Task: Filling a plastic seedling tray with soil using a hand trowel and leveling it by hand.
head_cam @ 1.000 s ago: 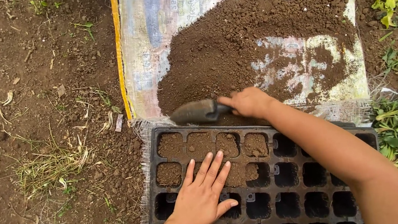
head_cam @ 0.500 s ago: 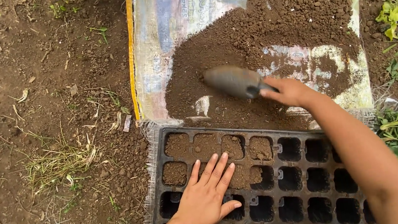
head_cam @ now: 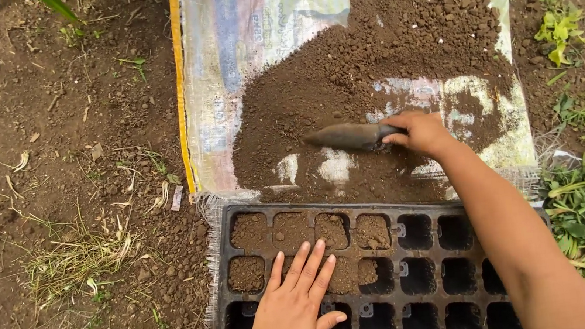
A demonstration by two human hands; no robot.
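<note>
I count two hands of mine: my left hand (head_cam: pixel 296 313) lying flat with five fingers (head_cam: pixel 303 261) spread, my right hand (head_cam: pixel 421 131) closed around one trowel (head_cam: pixel 347 136). There is one black seedling tray (head_cam: pixel 423 260); seven of its cells are filled with soil, the rest that I can see are empty, though the tray runs out of view. One heap of soil (head_cam: pixel 397 47) lies on one woven sack (head_cam: pixel 254 35) spread on the ground.
</note>
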